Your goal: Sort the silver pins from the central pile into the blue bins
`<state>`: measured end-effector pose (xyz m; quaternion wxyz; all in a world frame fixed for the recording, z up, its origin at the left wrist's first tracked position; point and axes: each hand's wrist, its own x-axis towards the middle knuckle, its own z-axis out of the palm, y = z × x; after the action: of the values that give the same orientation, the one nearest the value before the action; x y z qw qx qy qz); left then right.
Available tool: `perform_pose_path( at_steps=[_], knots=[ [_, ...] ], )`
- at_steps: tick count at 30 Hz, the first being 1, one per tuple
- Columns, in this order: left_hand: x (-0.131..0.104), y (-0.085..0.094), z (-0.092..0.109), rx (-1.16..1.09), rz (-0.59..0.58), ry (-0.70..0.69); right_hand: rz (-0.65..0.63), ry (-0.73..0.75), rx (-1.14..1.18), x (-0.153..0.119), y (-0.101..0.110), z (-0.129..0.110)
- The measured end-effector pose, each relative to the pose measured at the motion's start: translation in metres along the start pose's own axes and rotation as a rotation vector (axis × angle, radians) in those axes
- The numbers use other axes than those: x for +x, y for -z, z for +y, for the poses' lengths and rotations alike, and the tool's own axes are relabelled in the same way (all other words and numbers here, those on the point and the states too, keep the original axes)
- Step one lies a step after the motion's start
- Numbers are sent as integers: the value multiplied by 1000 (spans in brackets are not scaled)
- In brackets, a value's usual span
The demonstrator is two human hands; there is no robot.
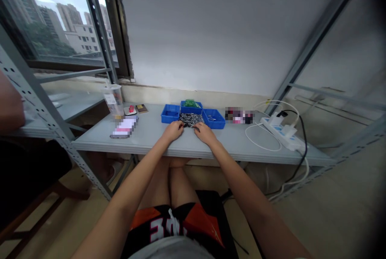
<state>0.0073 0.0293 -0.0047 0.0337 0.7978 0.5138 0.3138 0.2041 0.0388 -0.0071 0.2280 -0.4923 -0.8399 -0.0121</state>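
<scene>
A heap of small shiny metal pieces (191, 119) lies in the middle of the desk, among the blue trays; their exact kind is too small to tell. My left hand (174, 131) is at the heap's near left edge, fingers curled together beside something small and dark. At the near right edge, my right hand (204, 133) has its thumb and fingers pinched together; anything between them is too small to name. The left blue tray (170, 119) shows little inside. Green items (190, 103) fill the back tray (197, 110). A few thin metal pieces lie in the right tray (217, 124).
A lidded plastic cup (113, 100), a phone (124, 126) and a small dark box (141, 108) are on the left. To the right lies a power strip (282, 133) with plugs and loose cables. Metal posts frame the desk (144, 142). Another person's arm (10, 104) shows far left.
</scene>
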Motion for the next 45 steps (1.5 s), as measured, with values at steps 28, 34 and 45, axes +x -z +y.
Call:
perform_pose_path(
  at_steps=[28, 34, 45],
  knots=[
    [-1, 7, 12, -58, -98, -90, -41, 239, -242, -2, 9, -14],
    [11, 19, 3, -155, -226, -168, -54, 440, -100, 13, 20, -8],
    [30, 45, -10, -302, 75, -346, 106, 524, 320, 40, 40, 2]
  ],
)
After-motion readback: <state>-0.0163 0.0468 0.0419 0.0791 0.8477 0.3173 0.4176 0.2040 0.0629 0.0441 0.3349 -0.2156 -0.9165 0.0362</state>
